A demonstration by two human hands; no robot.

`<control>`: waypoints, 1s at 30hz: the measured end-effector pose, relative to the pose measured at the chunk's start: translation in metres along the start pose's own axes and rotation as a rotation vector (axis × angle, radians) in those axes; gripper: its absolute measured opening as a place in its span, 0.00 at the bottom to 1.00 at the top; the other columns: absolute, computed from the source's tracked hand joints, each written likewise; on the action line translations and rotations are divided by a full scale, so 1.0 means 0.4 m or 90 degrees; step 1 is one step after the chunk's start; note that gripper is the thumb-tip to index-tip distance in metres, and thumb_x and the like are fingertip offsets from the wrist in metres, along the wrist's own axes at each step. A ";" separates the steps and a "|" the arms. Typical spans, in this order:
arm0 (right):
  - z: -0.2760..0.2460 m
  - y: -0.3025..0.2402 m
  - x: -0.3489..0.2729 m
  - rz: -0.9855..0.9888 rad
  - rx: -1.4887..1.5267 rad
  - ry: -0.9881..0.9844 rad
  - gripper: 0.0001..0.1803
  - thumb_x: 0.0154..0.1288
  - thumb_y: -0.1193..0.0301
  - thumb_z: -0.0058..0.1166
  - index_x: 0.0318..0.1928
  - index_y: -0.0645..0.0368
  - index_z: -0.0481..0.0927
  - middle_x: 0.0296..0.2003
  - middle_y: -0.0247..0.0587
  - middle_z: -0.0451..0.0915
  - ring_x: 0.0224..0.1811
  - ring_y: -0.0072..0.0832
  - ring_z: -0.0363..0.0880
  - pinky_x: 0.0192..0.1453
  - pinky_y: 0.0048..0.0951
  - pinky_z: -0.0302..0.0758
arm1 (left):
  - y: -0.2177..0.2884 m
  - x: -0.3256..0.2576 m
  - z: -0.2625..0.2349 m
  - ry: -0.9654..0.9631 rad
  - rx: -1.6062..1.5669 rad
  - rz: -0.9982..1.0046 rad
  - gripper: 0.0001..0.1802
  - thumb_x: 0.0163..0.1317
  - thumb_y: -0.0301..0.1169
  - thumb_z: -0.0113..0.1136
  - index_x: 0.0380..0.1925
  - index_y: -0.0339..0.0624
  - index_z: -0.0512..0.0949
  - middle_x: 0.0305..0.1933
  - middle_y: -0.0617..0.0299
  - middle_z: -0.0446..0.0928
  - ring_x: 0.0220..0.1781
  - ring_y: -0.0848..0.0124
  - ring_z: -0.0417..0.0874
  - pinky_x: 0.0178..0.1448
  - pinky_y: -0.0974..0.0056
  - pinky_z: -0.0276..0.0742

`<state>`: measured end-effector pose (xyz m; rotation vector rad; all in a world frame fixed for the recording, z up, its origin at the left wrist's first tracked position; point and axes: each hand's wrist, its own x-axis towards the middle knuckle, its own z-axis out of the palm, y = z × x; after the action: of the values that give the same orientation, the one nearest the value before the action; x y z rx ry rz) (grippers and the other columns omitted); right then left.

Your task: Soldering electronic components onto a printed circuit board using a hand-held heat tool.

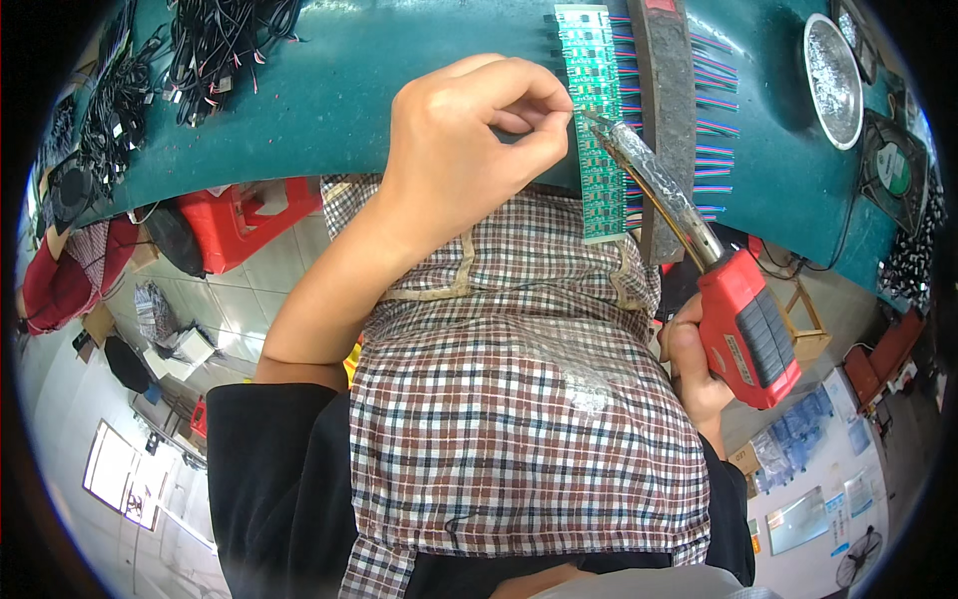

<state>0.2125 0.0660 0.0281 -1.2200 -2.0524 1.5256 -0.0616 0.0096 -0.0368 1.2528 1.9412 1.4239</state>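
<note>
A long strip of green circuit boards point(604, 190) lies across the front edge of the table. Thin coloured wires point(715, 130) run from its right side beneath a dark bar point(667, 150). My right hand point(687, 361) is wrapped round the handle of a red and black soldering gun point(746, 329). The gun's tip rests at or just above the strip's upper half. Beside that tip, my left hand point(469, 135) is closed in a pinch at the strip's left edge. Whatever is between its fingertips is too small to make out.
Bundles of black cables point(225, 50) lie on the green table point(339, 90) at the far left. A metal bowl point(832, 80) and a small fan point(893, 172) stand at the right. Below the table edge is a red plastic stool point(239, 235). Another person's red sleeve point(75, 280) shows at left.
</note>
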 end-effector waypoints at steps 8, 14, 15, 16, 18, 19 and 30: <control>-0.005 0.022 -0.013 -0.013 -0.017 -0.032 0.07 0.63 0.79 0.56 0.38 0.66 0.72 0.26 0.41 0.73 0.19 0.22 0.66 0.23 0.24 0.65 | 0.000 0.000 0.001 0.000 -0.003 -0.002 0.05 0.51 0.20 0.68 0.29 0.39 0.83 0.30 0.61 0.83 0.31 0.74 0.87 0.35 0.72 0.84; -0.001 0.012 -0.010 0.005 0.086 -0.028 0.07 0.65 0.77 0.55 0.38 0.66 0.70 0.25 0.38 0.69 0.16 0.19 0.61 0.19 0.24 0.61 | 0.001 -0.001 0.000 0.001 -0.005 -0.006 0.05 0.51 0.20 0.68 0.29 0.38 0.83 0.30 0.61 0.83 0.31 0.74 0.87 0.36 0.71 0.84; -0.001 0.013 -0.009 0.005 0.086 -0.028 0.07 0.65 0.77 0.55 0.38 0.66 0.70 0.25 0.38 0.69 0.16 0.19 0.61 0.19 0.24 0.61 | 0.001 0.000 0.000 0.001 -0.004 -0.006 0.05 0.51 0.20 0.67 0.29 0.38 0.83 0.30 0.61 0.83 0.31 0.74 0.87 0.36 0.71 0.84; -0.001 0.014 -0.009 0.002 0.088 -0.030 0.07 0.66 0.76 0.54 0.37 0.66 0.70 0.25 0.38 0.69 0.15 0.19 0.61 0.19 0.24 0.60 | 0.002 -0.001 0.000 0.001 -0.002 -0.006 0.05 0.51 0.20 0.67 0.29 0.38 0.82 0.30 0.61 0.83 0.31 0.74 0.87 0.36 0.71 0.85; 0.000 0.015 -0.006 -0.001 0.091 -0.034 0.07 0.66 0.76 0.54 0.37 0.66 0.70 0.25 0.37 0.68 0.14 0.18 0.60 0.18 0.24 0.60 | 0.003 0.000 -0.003 -0.001 -0.006 -0.009 0.05 0.51 0.20 0.67 0.29 0.38 0.83 0.30 0.61 0.83 0.31 0.74 0.87 0.35 0.71 0.84; -0.001 0.015 -0.003 -0.014 0.097 -0.047 0.07 0.66 0.76 0.54 0.37 0.66 0.70 0.25 0.37 0.68 0.14 0.18 0.60 0.18 0.24 0.60 | 0.005 0.000 -0.005 -0.003 -0.010 -0.012 0.05 0.51 0.21 0.68 0.29 0.38 0.83 0.30 0.61 0.83 0.31 0.73 0.87 0.35 0.72 0.84; 0.004 0.006 0.002 -0.003 0.130 -0.041 0.07 0.66 0.76 0.52 0.38 0.67 0.70 0.26 0.38 0.67 0.13 0.18 0.59 0.19 0.24 0.60 | -0.018 0.107 -0.105 0.147 0.469 0.164 0.06 0.48 0.24 0.71 0.24 0.40 0.80 0.22 0.63 0.74 0.21 0.70 0.76 0.28 0.66 0.71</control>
<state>0.2119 0.0659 0.0253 -1.1008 -1.8804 1.7438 -0.1180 0.0234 -0.0201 1.7601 2.6815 1.0063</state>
